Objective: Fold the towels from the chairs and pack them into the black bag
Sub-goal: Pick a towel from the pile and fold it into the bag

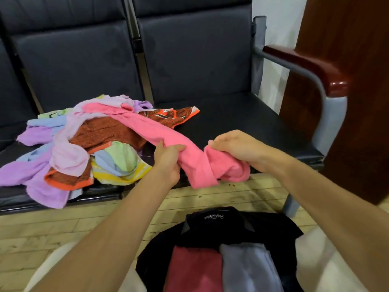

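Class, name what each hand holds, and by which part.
Both hold the pink towel: the left hand grips its bunched middle, the right hand its crumpled near end.

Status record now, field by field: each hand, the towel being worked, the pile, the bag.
left hand: grips the pink towel mid-length
right hand: grips its bunched end
pink towel: unfolded, far end lying on the pile
pile: loose unfolded towels, mixed colours
black bag: open below the hands
in bag: dark red towel and grey towel, side by side
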`<state>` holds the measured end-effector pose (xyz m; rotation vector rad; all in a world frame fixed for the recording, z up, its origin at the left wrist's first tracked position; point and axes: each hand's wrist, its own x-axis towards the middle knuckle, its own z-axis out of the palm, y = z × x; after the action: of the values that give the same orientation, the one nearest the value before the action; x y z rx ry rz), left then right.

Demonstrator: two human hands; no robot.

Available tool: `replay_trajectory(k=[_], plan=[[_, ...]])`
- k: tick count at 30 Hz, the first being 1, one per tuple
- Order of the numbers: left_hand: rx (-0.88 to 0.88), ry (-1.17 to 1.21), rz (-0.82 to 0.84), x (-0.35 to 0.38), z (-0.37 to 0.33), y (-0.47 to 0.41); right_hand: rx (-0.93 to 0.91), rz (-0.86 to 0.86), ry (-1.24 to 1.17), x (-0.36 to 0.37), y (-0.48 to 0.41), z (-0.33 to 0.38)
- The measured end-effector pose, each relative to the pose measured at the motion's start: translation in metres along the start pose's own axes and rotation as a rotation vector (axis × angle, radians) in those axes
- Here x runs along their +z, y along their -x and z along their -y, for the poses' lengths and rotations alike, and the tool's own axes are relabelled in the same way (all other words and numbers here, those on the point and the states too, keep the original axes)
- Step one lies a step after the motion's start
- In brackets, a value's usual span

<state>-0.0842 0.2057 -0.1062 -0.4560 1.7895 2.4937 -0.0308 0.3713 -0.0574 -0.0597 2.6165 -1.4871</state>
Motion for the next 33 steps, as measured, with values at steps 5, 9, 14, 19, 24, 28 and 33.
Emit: replay_trajectory(k=[5,9,14,19,24,28,33], plan=[[-0.04,-0.138,0.107,-0.003,-0.008,0.019,0.099,0.019,0.134,0.006,0.001,-0.013],[-0.06,-0.242,0.2,-0.007,-0.012,0.029,0.221,0.029,-0.109,0.022,-0.009,-0.016],[-0.112,-0.301,0.312,-0.009,-0.011,0.041,0.334,-0.07,-0.498,0.04,-0.02,-0.024],[-0.082,-0.435,0.293,-0.013,-0.013,0.045,0.356,-0.014,-0.59,0.045,-0.021,-0.027],[0.013,-0.578,0.163,-0.024,-0.013,0.048,0.338,0.025,-0.471,0.052,-0.016,-0.023],[-0.04,-0.493,0.125,-0.029,-0.013,0.047,0.277,-0.031,-0.467,0.054,-0.019,-0.024],[-0.135,-0.264,0.127,-0.03,-0.012,0.041,0.217,-0.112,-0.502,0.048,-0.021,-0.027]])
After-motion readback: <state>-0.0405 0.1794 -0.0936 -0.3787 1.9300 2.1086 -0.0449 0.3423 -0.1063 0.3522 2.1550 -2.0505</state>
